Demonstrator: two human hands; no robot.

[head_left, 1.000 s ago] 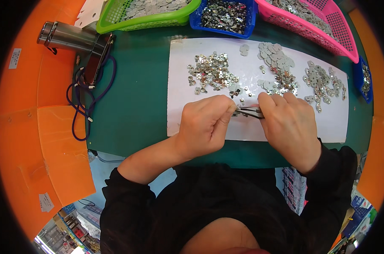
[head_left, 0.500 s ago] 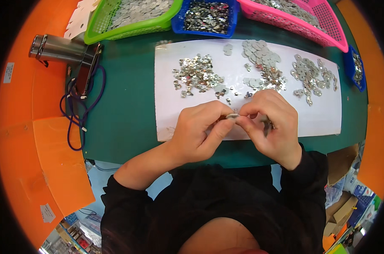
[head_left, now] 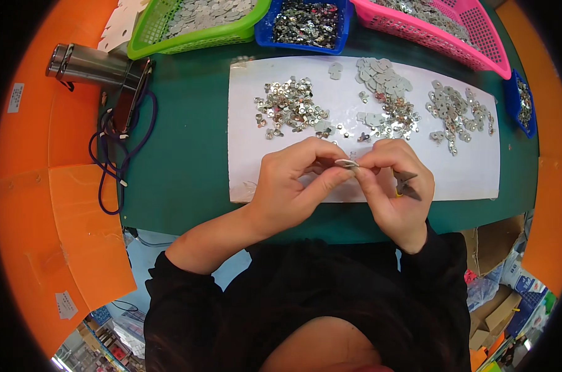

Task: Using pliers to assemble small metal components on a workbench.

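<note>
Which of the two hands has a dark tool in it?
The right hand: a dark, pliers-like tool sticks out from its palm. The left hand shows no tool, pinching only a small pale piece.

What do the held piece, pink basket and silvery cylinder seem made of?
Held piece: dull grey, perhaps metal by its thin edge, but tiny. Pink basket: likely smooth plastic, given perforated walls. Silvery cylinder: apparently metal, perhaps steel, with satin highlights.

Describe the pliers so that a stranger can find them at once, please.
Find the white board on the green table. At its near edge, look in the right hand. The pliers show dark metal and a spot of yellow, unlike the pale piece held nearby.
</note>
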